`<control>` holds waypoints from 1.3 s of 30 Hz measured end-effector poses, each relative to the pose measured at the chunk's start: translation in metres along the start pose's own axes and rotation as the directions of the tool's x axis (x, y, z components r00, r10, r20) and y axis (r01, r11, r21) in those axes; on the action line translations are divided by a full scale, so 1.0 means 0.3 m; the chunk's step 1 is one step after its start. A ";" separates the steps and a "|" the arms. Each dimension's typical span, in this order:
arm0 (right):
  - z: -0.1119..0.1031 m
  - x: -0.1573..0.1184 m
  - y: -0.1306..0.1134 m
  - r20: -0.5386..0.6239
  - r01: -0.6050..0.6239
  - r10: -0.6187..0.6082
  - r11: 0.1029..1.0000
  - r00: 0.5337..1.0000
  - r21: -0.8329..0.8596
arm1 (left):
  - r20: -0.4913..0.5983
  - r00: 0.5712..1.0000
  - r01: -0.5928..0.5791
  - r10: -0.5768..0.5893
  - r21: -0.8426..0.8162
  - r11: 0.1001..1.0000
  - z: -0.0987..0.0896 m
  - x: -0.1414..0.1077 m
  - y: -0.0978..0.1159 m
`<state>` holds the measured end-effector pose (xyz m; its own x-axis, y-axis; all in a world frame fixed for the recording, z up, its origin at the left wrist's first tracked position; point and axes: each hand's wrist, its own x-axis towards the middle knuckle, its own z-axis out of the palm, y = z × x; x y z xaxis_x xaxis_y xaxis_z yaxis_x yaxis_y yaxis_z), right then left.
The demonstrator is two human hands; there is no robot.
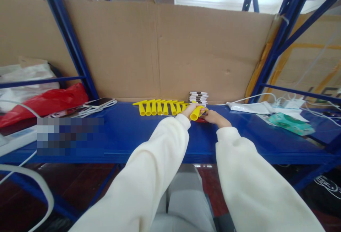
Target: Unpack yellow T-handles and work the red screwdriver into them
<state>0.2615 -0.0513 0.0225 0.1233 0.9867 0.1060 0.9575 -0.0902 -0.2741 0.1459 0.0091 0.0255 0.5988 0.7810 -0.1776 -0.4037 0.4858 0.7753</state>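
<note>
My left hand [189,111] is closed around a yellow funnel-like piece [195,113], its round open end facing me. Touching or very near the same piece from the right is my right hand [213,117], fingers bent together; what they pinch, if anything, is too small to tell. Several similar yellow pieces [160,108] stand in a row to the left on the blue table [119,132]. Behind my hands rises a stack of small white and dark items [198,97]. Something dark red [201,120] shows beneath my hands.
A phone [99,102] and cables lie at the left, beside a red bag [53,100]. White packets [250,108], a green packet [291,124] and cables are on the right. Cardboard [160,50] closes the back between blue posts.
</note>
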 end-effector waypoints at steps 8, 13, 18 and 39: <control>0.032 0.047 0.038 -0.062 0.051 -0.043 0.991 0.997 0.127 | -0.027 1.000 -0.001 0.007 0.217 0.976 -0.051 -0.097 0.097; 0.045 0.075 0.052 -0.170 0.021 0.033 0.951 0.985 0.308 | 0.020 0.997 0.067 -0.076 0.283 0.957 -0.071 -0.114 0.091; 0.037 0.074 0.030 -0.068 -0.115 0.224 0.709 0.972 0.696 | 0.033 0.999 -0.029 0.017 0.396 0.918 -0.096 -0.141 0.086; 0.069 0.141 0.114 -0.218 0.022 0.265 0.589 0.939 0.808 | 0.162 0.978 -0.196 0.132 0.489 0.850 -0.218 -0.260 0.106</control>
<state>0.2941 -0.0100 -0.0022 0.4262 0.8735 0.2354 0.3556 0.0775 -0.9314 0.0411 -0.0107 0.0242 0.6445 0.7642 0.0268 -0.1217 0.0680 0.9902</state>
